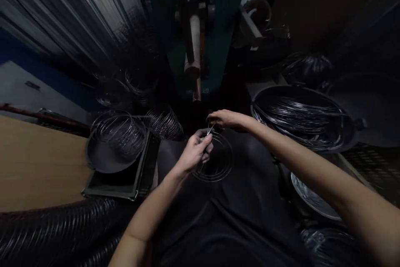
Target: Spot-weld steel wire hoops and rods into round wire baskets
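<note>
Over the dark apron [250, 204], several thin metal wire rings [214, 180] hang as a loose coil below my hands. My left hand [196, 151] is closed, with thumb and fingers pinching the wire near the top of the coil. Just above it and to the right, my right hand [223, 119] has its fingers bent down around the wire ends, which cross between the two hands. Its fingertips are partly hidden in shadow. Straight ahead, a machine with a copper-coloured tip [196, 94] stands beyond my hands.
At left, a dark basin [114, 166] of wire rings sits on a green-edged crate [109, 194], beside more wire coils [165, 123]. To the right are a large pan [343, 144] with bundled wire and a round metal bowl [309, 196] under my right forearm.
</note>
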Action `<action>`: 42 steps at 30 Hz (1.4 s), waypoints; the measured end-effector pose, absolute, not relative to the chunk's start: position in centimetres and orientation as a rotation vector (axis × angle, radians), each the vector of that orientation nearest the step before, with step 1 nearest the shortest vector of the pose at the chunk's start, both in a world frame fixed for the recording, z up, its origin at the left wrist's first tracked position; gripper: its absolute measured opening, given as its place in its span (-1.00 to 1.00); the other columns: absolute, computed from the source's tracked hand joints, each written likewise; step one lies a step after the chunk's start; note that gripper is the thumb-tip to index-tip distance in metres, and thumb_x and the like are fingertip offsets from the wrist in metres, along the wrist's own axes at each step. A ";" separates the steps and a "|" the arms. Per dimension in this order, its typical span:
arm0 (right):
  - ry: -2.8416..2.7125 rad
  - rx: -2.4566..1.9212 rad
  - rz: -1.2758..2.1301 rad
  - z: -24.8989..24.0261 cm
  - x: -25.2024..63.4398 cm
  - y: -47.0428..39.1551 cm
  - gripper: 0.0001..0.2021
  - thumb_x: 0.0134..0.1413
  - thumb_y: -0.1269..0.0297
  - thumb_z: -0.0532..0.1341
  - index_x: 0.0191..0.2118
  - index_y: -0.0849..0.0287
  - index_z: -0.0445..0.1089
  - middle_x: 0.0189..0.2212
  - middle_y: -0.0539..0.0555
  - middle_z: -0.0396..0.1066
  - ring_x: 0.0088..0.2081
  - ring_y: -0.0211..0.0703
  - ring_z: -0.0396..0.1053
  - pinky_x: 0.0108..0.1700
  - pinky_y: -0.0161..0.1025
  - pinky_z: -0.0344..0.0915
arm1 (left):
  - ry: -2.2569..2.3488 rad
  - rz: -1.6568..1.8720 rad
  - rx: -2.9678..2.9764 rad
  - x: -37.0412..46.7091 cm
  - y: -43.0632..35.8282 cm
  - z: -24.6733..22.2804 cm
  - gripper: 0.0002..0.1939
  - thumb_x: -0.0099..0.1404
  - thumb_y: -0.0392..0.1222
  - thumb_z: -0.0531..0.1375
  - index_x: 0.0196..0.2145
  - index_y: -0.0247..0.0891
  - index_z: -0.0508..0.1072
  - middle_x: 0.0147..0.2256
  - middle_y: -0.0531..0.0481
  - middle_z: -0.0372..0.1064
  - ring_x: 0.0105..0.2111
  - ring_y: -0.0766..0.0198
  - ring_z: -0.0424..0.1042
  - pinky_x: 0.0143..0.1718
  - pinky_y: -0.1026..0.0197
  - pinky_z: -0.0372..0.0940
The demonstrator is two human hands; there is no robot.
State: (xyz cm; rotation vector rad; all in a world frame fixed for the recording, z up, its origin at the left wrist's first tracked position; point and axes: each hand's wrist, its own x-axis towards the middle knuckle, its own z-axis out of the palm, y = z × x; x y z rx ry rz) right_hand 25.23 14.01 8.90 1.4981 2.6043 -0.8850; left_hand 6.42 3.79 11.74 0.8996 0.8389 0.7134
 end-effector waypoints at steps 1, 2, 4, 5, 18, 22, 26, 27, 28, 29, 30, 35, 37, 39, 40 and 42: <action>2.529 1.472 -0.881 8.6 25.4 14.3 -0.61 0.05 0.39 0.17 0.05 0.18 0.34 -0.10 0.17 0.42 -0.10 -0.07 0.37 -0.12 -0.26 0.27 | 0.835 0.705 0.857 6.7 3.9 11.3 -0.47 0.12 0.05 0.25 -0.06 -0.30 0.25 -0.65 0.25 0.08 -0.78 0.57 -0.08 -0.76 0.47 -0.12; 2.470 1.455 -0.915 8.5 25.7 14.5 -0.54 -0.02 0.43 0.22 0.07 0.16 0.32 -0.11 0.16 0.42 -0.12 -0.06 0.38 -0.15 -0.26 0.28 | 0.834 0.704 0.826 6.7 4.1 11.0 -0.47 0.11 0.04 0.26 -0.05 -0.31 0.26 -0.65 0.25 0.05 -0.77 0.58 -0.12 -0.75 0.48 -0.17; 2.408 1.405 -1.120 8.3 26.8 15.0 -0.40 -0.15 0.49 0.27 0.12 0.12 0.28 -0.08 0.13 0.42 -0.12 -0.08 0.39 -0.19 -0.29 0.30 | 0.836 0.724 0.798 6.3 4.5 10.7 -0.49 0.12 0.01 0.27 -0.06 -0.33 0.31 -0.65 0.25 0.00 -0.75 0.59 -0.15 -0.73 0.48 -0.22; 2.400 1.357 -1.271 8.3 27.5 15.4 -0.36 -0.18 0.50 0.28 0.13 0.11 0.27 -0.06 0.11 0.41 -0.11 -0.09 0.38 -0.19 -0.30 0.30 | 0.835 0.729 0.794 5.9 4.7 10.8 -0.50 0.12 0.00 0.27 -0.06 -0.34 0.32 -0.65 0.25 -0.01 -0.74 0.60 -0.16 -0.72 0.48 -0.23; 2.125 1.297 -2.200 6.9 28.9 17.1 -0.69 -0.36 0.23 0.39 -0.36 0.23 0.48 -0.44 0.02 0.43 -0.43 -0.26 0.32 -0.38 -0.34 0.22 | 0.859 0.705 0.667 5.2 5.1 12.2 -0.64 0.19 -0.11 0.23 -0.10 -0.37 0.41 -0.63 0.21 -0.01 -0.73 0.62 -0.18 -0.71 0.48 -0.22; 2.190 1.363 -2.238 5.6 29.2 16.6 -0.73 -0.29 0.19 0.37 -0.42 0.25 0.45 -0.49 -0.02 0.39 -0.43 -0.28 0.29 -0.34 -0.32 0.21 | 0.791 0.685 0.596 7.6 4.8 12.8 -0.67 0.20 -0.13 0.22 -0.10 -0.34 0.40 -0.59 0.17 0.11 -0.75 0.64 -0.11 -0.72 0.48 -0.16; 2.379 1.370 -2.210 4.5 28.9 17.0 -0.72 -0.21 0.15 0.33 -0.36 0.24 0.46 -0.43 0.00 0.43 -0.35 -0.22 0.34 -0.23 -0.28 0.24 | 0.820 0.729 0.533 8.5 5.3 13.7 -0.69 0.16 -0.17 0.27 -0.16 -0.37 0.40 -0.59 0.16 0.17 -0.76 0.64 -0.09 -0.73 0.48 -0.11; 2.450 1.356 -2.191 4.2 28.6 17.3 -0.72 -0.18 0.15 0.32 -0.32 0.22 0.47 -0.38 0.01 0.44 -0.30 -0.20 0.36 -0.19 -0.27 0.24 | 0.832 0.749 0.529 8.5 5.6 13.8 -0.69 0.15 -0.18 0.28 -0.17 -0.38 0.40 -0.58 0.17 0.18 -0.76 0.64 -0.08 -0.74 0.48 -0.10; 2.529 1.355 -2.147 4.1 28.2 17.6 -0.71 -0.15 0.15 0.30 -0.28 0.21 0.48 -0.33 0.01 0.46 -0.25 -0.17 0.37 -0.14 -0.26 0.24 | 0.844 0.772 0.528 8.5 5.9 13.8 -0.68 0.14 -0.19 0.28 -0.17 -0.37 0.39 -0.58 0.17 0.19 -0.76 0.63 -0.06 -0.74 0.48 -0.07; 2.611 1.369 -2.072 4.0 27.8 18.0 -0.72 -0.12 0.17 0.29 -0.24 0.18 0.49 -0.28 0.02 0.47 -0.20 -0.15 0.37 -0.10 -0.26 0.23 | 0.857 0.798 0.529 8.5 6.3 13.7 -0.68 0.13 -0.19 0.29 -0.17 -0.36 0.38 -0.58 0.17 0.20 -0.75 0.62 -0.02 -0.73 0.48 -0.04; 2.691 1.399 -1.963 4.1 27.4 18.3 -0.72 -0.09 0.20 0.27 -0.20 0.15 0.49 -0.24 0.01 0.47 -0.16 -0.14 0.37 -0.06 -0.25 0.22 | 0.876 0.825 0.530 8.5 6.7 13.5 -0.67 0.12 -0.18 0.30 -0.18 -0.36 0.37 -0.58 0.18 0.20 -0.74 0.60 0.04 -0.72 0.47 0.02; 2.972 1.612 -0.998 6.7 25.7 17.5 -0.70 0.11 0.34 0.12 -0.05 0.04 0.43 -0.20 0.03 0.45 -0.22 -0.15 0.38 -0.20 -0.28 0.23 | 0.978 0.816 0.654 8.5 8.4 11.6 -0.60 0.04 -0.06 0.33 -0.27 -0.33 0.30 -0.55 0.14 0.30 -0.64 0.42 0.35 -0.60 0.37 0.26; 3.016 1.594 -0.618 8.4 25.4 16.0 -0.67 0.15 0.34 0.08 0.01 0.04 0.39 -0.20 0.07 0.43 -0.24 -0.15 0.36 -0.32 -0.30 0.20 | 1.004 0.788 0.780 8.3 8.6 11.2 -0.57 0.03 0.02 0.32 -0.32 -0.32 0.26 -0.57 0.12 0.32 -0.65 0.38 0.37 -0.65 0.39 0.19; 3.031 1.550 -0.381 9.8 25.1 14.3 -0.65 0.17 0.36 0.05 0.04 0.07 0.37 -0.22 0.11 0.42 -0.24 -0.13 0.33 -0.39 -0.31 0.15 | 1.016 0.778 0.870 8.2 8.8 11.0 -0.56 0.02 0.05 0.32 -0.37 -0.30 0.23 -0.61 0.13 0.30 -0.69 0.41 0.32 -0.69 0.42 0.10; 3.035 1.548 -0.313 10.2 25.0 13.5 -0.65 0.18 0.37 0.03 0.05 0.09 0.37 -0.23 0.12 0.41 -0.23 -0.13 0.33 -0.40 -0.31 0.14 | 1.012 0.777 0.891 8.2 8.8 11.0 -0.57 0.02 0.04 0.33 -0.39 -0.29 0.21 -0.63 0.16 0.27 -0.70 0.45 0.29 -0.70 0.43 0.07; 3.032 1.625 -0.270 10.4 24.9 12.3 -0.64 0.20 0.36 0.00 0.06 0.13 0.35 -0.23 0.15 0.40 -0.23 -0.12 0.32 -0.40 -0.31 0.15 | 0.971 0.784 0.898 8.2 9.0 10.9 -0.57 0.00 -0.02 0.34 -0.44 -0.29 0.18 -0.66 0.21 0.19 -0.72 0.52 0.20 -0.71 0.45 0.02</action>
